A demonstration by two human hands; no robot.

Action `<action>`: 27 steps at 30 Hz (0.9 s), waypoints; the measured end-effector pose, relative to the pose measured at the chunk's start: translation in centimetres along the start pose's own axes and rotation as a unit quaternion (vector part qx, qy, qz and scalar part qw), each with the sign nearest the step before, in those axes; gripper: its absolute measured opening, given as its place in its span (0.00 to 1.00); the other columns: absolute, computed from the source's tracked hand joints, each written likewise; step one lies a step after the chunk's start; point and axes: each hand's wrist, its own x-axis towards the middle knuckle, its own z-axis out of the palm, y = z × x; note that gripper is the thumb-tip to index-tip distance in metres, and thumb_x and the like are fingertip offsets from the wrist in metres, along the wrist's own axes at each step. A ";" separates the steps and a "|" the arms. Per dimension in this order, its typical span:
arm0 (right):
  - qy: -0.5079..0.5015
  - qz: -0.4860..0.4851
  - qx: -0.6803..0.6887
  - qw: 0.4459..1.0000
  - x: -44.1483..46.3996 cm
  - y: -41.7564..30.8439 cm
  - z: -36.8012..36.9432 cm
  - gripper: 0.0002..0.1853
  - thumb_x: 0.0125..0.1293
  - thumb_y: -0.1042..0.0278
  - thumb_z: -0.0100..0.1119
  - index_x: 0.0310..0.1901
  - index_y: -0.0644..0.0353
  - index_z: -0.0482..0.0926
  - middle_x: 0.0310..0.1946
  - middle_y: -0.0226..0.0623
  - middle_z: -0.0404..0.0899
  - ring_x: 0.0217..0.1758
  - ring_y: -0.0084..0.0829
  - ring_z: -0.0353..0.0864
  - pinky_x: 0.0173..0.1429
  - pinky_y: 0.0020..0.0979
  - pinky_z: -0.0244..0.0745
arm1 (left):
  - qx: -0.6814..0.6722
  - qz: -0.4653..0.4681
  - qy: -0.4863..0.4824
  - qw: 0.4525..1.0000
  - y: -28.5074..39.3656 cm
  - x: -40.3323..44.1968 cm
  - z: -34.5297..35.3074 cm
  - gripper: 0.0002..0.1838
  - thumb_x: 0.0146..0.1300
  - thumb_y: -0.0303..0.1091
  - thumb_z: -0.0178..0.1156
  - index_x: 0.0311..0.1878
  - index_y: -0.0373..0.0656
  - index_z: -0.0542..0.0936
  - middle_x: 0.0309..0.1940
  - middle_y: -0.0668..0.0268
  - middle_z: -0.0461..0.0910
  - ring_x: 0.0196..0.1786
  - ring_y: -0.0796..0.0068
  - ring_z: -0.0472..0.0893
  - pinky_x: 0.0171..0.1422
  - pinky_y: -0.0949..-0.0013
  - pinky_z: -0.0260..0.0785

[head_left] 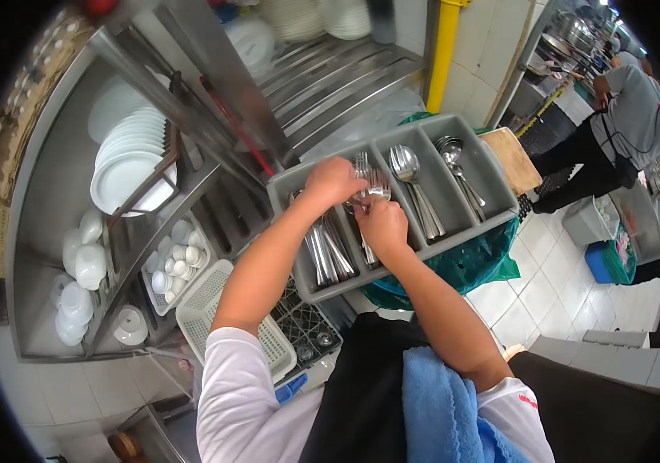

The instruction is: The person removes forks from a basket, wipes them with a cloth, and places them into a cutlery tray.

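A grey cutlery tray (pixel 316 296) with several long compartments lies in front of me. Both of my hands are over its fork compartment. My right hand (pixel 382 225) is closed around forks (pixel 379 184), with the tines pointing away from me. From the left, my left hand (pixel 333 185) reaches in, its fingers pinched at the forks beside the right fingertips; its exact hold is partly hidden. Under my left forearm, the leftmost compartment holds a pile of slim cutlery (pixel 328 251), its upper ends covered. Right of the forks are large spoons (pixel 406 163), then smaller spoons (pixel 450 148).
White plates (pixel 131 181) stand in a rack on the left steel counter, near stacked bowls (pixel 75 302). A basket of small white cups (pixel 181 262) and a pale plastic basket (pixel 222 328) are below. A wooden board (pixel 511 160) sits right of the tray. Another person (pixel 629 116) stands far right.
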 end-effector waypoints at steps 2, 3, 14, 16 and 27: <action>-0.005 -0.014 0.038 0.999 -0.8 0.4 -0.4 0.11 0.62 0.61 0.65 0.38 0.60 0.86 0.32 0.45 0.85 0.38 0.50 0.85 0.44 0.44 0.80 | 0.030 0.001 0.018 0.999 0.3 0.6 0.3 0.15 0.51 0.44 0.70 0.29 0.39 0.83 0.22 0.60 0.84 0.28 0.67 0.84 0.37 0.64 0.75; -0.001 -0.008 0.037 0.999 -1.4 0.5 -1.0 0.11 0.62 0.61 0.65 0.38 0.60 0.86 0.32 0.45 0.85 0.38 0.50 0.85 0.44 0.44 0.80 | 0.021 -0.004 0.009 1.000 0.2 0.6 0.3 0.14 0.49 0.42 0.69 0.29 0.39 0.83 0.23 0.60 0.84 0.27 0.65 0.84 0.37 0.63 0.75; -0.009 0.000 0.000 1.000 -3.2 -0.6 -2.7 0.34 0.62 0.62 0.63 0.64 0.77 0.64 0.45 0.57 0.78 0.51 0.51 0.78 0.56 0.46 0.74 | -0.067 0.108 0.143 0.981 -2.2 -2.0 -1.3 0.14 0.54 0.34 0.69 0.40 0.37 0.83 0.32 0.59 0.86 0.38 0.61 0.85 0.46 0.59 0.75; 0.020 -0.030 -0.003 0.999 -3.3 -0.6 -1.7 0.39 0.61 0.62 0.65 0.68 0.74 0.59 0.54 0.58 0.76 0.59 0.57 0.74 0.62 0.47 0.71 | 0.040 0.155 0.353 0.922 -3.0 -1.5 -1.5 0.18 0.54 0.39 0.73 0.43 0.37 0.84 0.31 0.61 0.86 0.34 0.69 0.84 0.45 0.66 0.74; 0.050 -0.049 0.131 0.989 -2.9 0.9 -0.7 0.41 0.59 0.67 0.68 0.70 0.70 0.59 0.62 0.64 0.70 0.65 0.58 0.71 0.68 0.44 0.68 | -0.218 0.073 0.109 0.967 -3.6 0.1 0.1 0.14 0.55 0.25 0.68 0.46 0.40 0.84 0.35 0.63 0.86 0.37 0.76 0.84 0.47 0.72 0.76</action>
